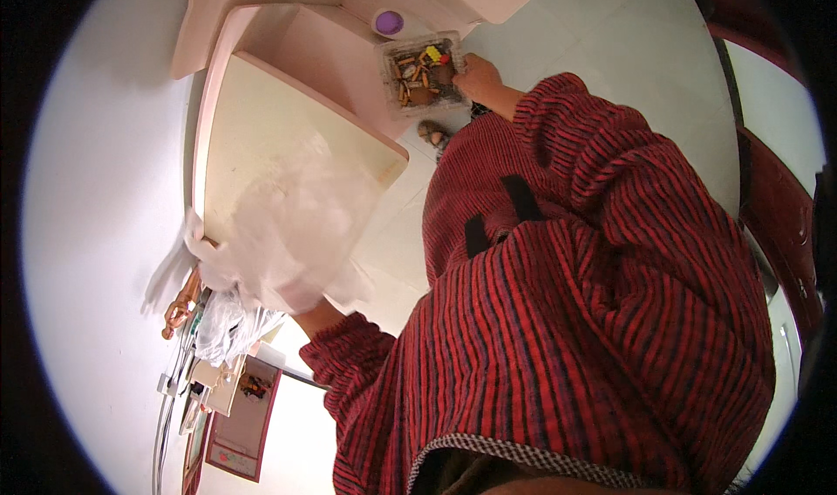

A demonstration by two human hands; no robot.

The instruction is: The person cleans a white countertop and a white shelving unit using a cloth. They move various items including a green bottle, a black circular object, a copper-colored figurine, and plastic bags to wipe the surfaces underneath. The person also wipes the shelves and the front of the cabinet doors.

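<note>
My left hand is at the lower left, shut on a white, thin, translucent bag or cloth that is blurred and spread over a cream tabletop. Higher up, my right hand grips the right side of a clear plastic box. Inside the box lie several small brown sticks, dark matter, a yellow piece and a red piece. Just above the box is a round white container with a purple inside or lid.
A pinkish panel stands beyond the tabletop's edge. A foot shows on the tiled floor below the box. A clear plastic bag, cables and a shelf-like board are along the white wall. Dark red furniture stands at the right.
</note>
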